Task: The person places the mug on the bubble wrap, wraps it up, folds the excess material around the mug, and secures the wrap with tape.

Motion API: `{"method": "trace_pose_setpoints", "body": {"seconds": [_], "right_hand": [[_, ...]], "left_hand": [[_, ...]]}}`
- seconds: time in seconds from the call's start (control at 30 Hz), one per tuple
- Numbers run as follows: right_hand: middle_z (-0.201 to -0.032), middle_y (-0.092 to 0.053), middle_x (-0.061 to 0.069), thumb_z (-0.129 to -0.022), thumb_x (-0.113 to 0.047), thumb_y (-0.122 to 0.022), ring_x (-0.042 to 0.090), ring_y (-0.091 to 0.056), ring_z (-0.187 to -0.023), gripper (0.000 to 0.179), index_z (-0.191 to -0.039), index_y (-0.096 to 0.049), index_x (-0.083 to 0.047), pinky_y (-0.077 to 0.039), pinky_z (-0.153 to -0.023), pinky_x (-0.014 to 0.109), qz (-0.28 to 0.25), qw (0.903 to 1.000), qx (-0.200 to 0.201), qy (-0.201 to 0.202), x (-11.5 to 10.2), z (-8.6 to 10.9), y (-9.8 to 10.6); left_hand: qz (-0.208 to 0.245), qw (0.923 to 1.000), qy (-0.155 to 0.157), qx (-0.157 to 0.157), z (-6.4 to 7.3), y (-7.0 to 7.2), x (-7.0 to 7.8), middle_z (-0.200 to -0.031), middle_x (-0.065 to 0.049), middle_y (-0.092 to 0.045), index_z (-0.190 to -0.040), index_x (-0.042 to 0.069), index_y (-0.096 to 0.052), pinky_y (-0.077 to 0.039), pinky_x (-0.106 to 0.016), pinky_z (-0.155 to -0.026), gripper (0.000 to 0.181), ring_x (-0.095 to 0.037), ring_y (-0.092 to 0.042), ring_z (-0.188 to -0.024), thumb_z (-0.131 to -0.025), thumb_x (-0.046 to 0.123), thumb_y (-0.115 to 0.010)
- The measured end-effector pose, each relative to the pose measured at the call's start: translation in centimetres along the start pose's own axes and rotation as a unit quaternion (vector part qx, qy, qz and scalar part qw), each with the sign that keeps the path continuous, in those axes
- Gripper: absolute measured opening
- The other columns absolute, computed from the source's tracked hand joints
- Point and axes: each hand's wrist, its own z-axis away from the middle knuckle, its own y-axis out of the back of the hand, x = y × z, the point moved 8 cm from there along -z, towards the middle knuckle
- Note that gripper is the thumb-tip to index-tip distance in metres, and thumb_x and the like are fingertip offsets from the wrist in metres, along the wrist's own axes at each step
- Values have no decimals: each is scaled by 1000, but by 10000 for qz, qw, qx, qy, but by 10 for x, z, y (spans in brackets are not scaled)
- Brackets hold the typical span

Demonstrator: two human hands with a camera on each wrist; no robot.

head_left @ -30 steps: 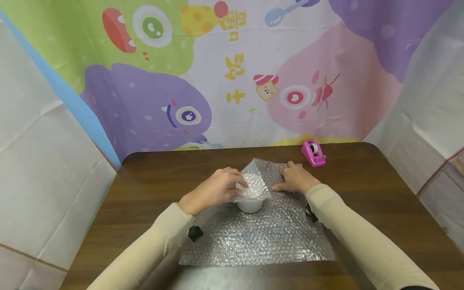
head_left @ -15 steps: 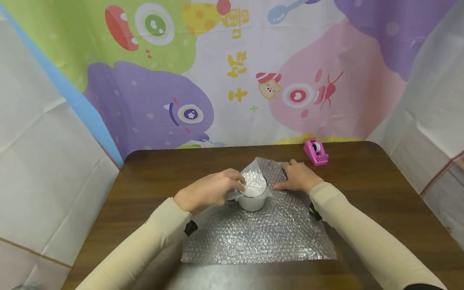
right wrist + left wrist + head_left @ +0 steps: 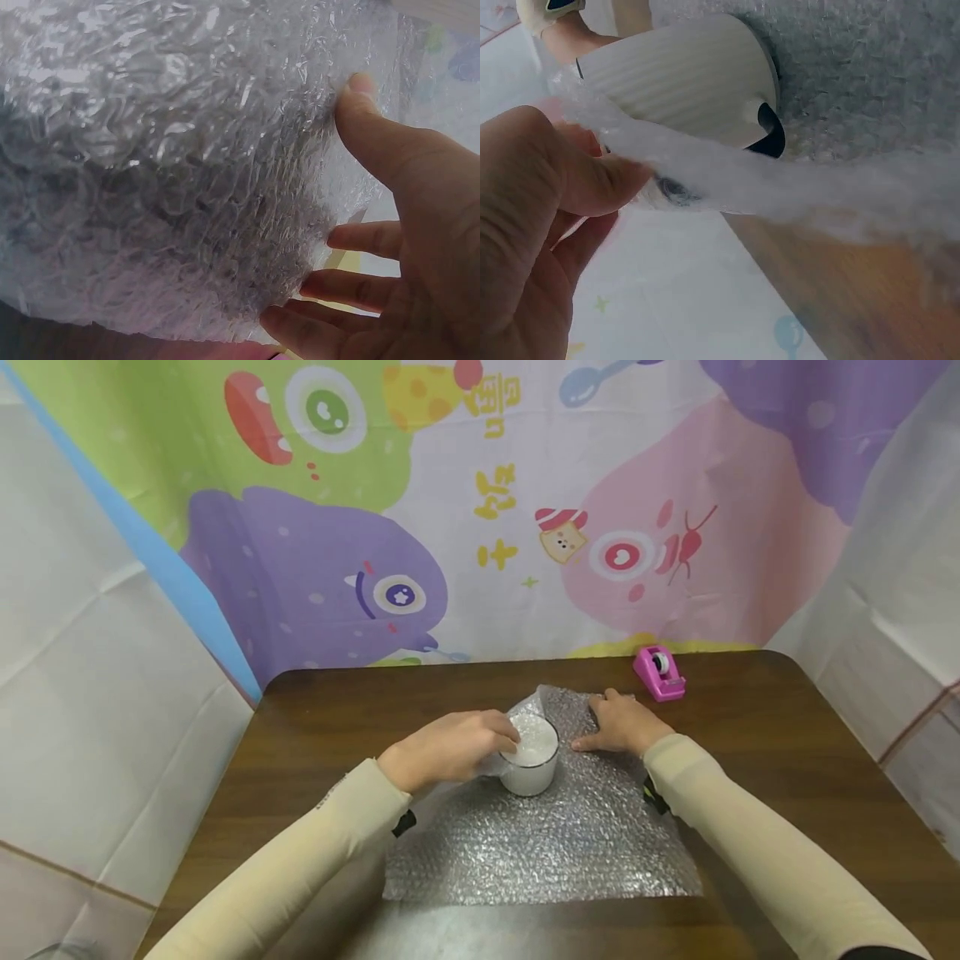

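A white ribbed mug (image 3: 528, 777) with a dark rim stands on a sheet of bubble wrap (image 3: 540, 852). In the left wrist view its dark-edged handle (image 3: 771, 131) shows. My left hand (image 3: 457, 745) is at the mug's left rim, pinching an edge of the wrap (image 3: 705, 169) between thumb and fingers. Part of the wrap's far left corner is lifted beside the mug. My right hand (image 3: 624, 724) rests on the far right part of the sheet, fingers spread; in the right wrist view its thumb (image 3: 364, 112) and fingertips touch the wrap.
A pink tape dispenser (image 3: 660, 674) stands near the back edge of the brown wooden table (image 3: 322, 718), beyond my right hand. Behind the table hangs a cartoon-printed curtain (image 3: 480, 610). Pale walls or sheets flank both sides.
The wrap that lay over the mug's top has drawn back toward my left hand, and more of the dark rim shows. My right hand stays in place on the sheet.
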Motion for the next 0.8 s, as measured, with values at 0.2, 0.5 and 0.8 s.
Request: {"method": "trace_pose_setpoints", "body": {"seconds": [0.2,0.5,0.8], "right_hand": [[-142,-48,37,-87,-58,-76,62,-47,-131,94,-146,-47,9,-45,-108,67,9,10000,6,-5,0,0,0],[-146,-45,37,-87,-58,-76,61,-45,-134,94,-148,-47,8,-44,-108,66,-44,9999,-94,-71,2,0,0],[-143,-48,37,-88,-58,-74,61,-48,-131,91,-146,-49,8,-45,-107,66,26,10000,-72,47,-2,1,0]], "left_hand": [[-430,9986,3,-317,-3,-2,6,-119,2,-73,-106,15,-77,-56,-27,-100,43,-15,-67,-117,-73,-14,-76],[-484,9971,220,-542,-6,-1,8,-111,1,-75,-93,18,-74,-61,-35,-72,28,-18,-71,-82,-80,-7,-76],[-252,9957,446,-777,-7,-2,4,-93,4,-72,-82,19,-70,-57,-33,-67,22,-14,-65,-72,-86,-3,-71]]}}
